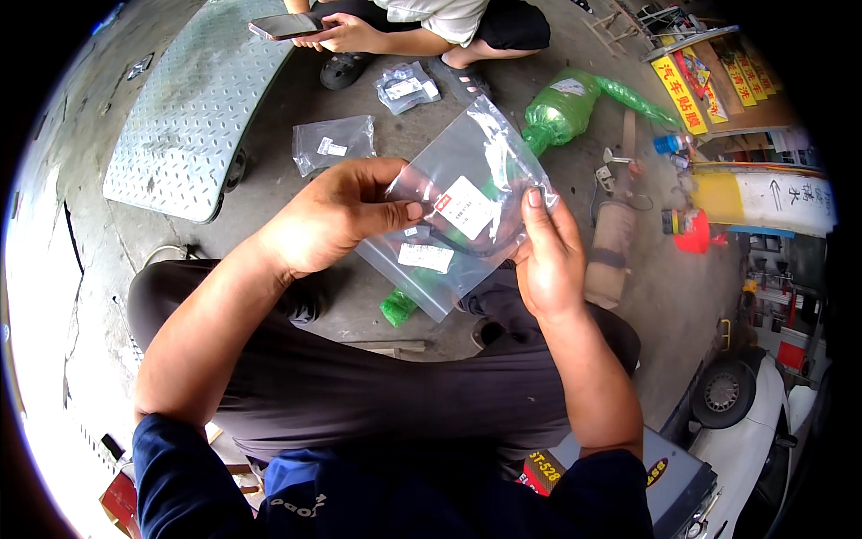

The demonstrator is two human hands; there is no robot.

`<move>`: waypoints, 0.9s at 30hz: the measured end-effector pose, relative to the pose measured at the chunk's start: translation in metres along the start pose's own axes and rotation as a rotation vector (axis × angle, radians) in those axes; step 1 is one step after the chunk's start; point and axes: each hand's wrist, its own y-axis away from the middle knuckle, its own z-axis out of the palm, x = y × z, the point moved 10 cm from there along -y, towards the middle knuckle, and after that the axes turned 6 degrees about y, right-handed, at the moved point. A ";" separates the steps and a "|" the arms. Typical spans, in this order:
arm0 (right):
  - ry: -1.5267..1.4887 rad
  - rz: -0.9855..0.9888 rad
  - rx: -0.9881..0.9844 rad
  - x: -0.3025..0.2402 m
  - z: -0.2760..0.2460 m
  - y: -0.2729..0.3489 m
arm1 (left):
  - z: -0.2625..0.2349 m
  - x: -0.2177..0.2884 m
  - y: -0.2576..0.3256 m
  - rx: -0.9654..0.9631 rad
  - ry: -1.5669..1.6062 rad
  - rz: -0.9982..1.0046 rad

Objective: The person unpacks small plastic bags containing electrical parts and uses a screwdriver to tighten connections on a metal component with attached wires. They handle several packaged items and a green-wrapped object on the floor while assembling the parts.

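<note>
Head camera: looking down at two bare hands with a clear plastic bag (467,250) between them, held up to the right of the tread plate (193,117) (that's my landmark) and nearer the wearer than most of it.
Bag looks: see-through and shiny, glare streaks at the top, kinda crinkled. White sticker with a red block (464,208) around the middle, plus a smaller white label (425,258) below it. Something dark and curved shows around there too, can't tell if it's inside or behind.
Bag direction: sits diagonally, long axis running lower left to upper right. Lower-left end points back toward the wearer, upper-right end points away from the plate.
Left hand (328,216): the one closer to the plate, mostly closed, pinching the bag's left edge, thumb in front, fingers curled.
Right hand (552,260): farther right of the plate, half closed, thumb on the bag's right edge, other fingers mostly behind.
Other baggies: a flat clear packet (310,148) and a crumpled packet (407,87), both right of the plate.
Green-wrapped bundle (561,110): well right of the plate.
Phone (277,26): in another person's hand (352,34), by the plate's far end.
</note>
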 end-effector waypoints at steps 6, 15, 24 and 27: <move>0.024 -0.072 0.034 -0.006 -0.001 0.008 | -0.002 0.005 0.003 0.065 -0.030 0.027; 0.102 -0.177 0.001 -0.009 -0.001 0.013 | -0.012 0.006 0.009 0.129 -0.084 0.099; 0.134 -0.213 -0.039 -0.012 -0.003 0.013 | -0.012 0.015 0.010 0.144 -0.103 0.146; 0.136 -0.228 -0.056 -0.018 0.005 0.015 | -0.014 0.015 0.010 0.154 -0.106 0.153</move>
